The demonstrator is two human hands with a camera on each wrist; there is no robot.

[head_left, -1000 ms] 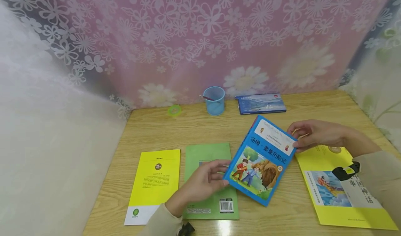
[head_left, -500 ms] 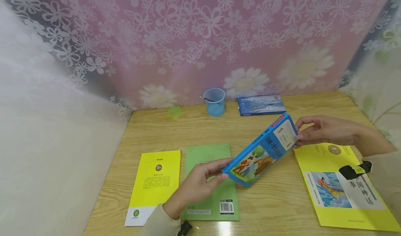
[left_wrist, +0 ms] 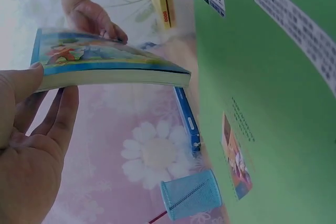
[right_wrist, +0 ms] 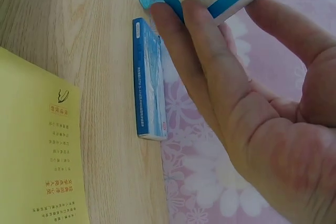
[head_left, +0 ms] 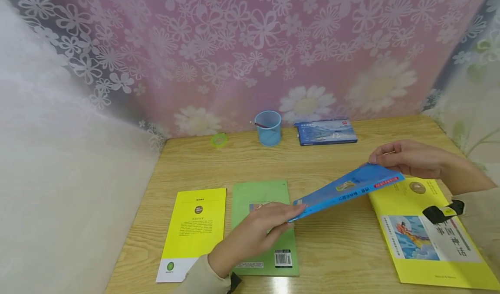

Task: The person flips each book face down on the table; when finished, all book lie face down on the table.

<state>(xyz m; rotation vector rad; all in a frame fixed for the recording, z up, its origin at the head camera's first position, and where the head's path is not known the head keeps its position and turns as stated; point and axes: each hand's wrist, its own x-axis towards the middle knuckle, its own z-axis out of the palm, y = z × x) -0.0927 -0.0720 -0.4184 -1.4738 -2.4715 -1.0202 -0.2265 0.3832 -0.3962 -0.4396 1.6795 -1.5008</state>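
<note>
A blue storybook (head_left: 345, 190) is held above the table between both hands, turned so its spine faces the head camera. My left hand (head_left: 258, 227) pinches its lower left end; in the left wrist view the thumb lies over the cover (left_wrist: 105, 51) and the fingers are underneath. At the upper right end, my right hand (head_left: 414, 157) grips the book's corner, fingers on one face and thumb opposite in the right wrist view. Below the left hand lies a green book (head_left: 259, 192), partly hidden by it. A large yellow book (head_left: 423, 272) lies under the right forearm.
Another yellow book (head_left: 195, 224) lies at the left of the wooden table (head_left: 211, 164). Along the back stand a green tape roll (head_left: 219, 140), a blue mesh pen cup (head_left: 269, 133) with a pen, and a flat blue box (head_left: 327, 132). A flowered curtain (head_left: 242, 68) hangs behind.
The blue book has been rolled over from front cover showing to spine and edge showing. The left hand has turned with it, now more palm-down; the right hand keeps hold of the top end.
</note>
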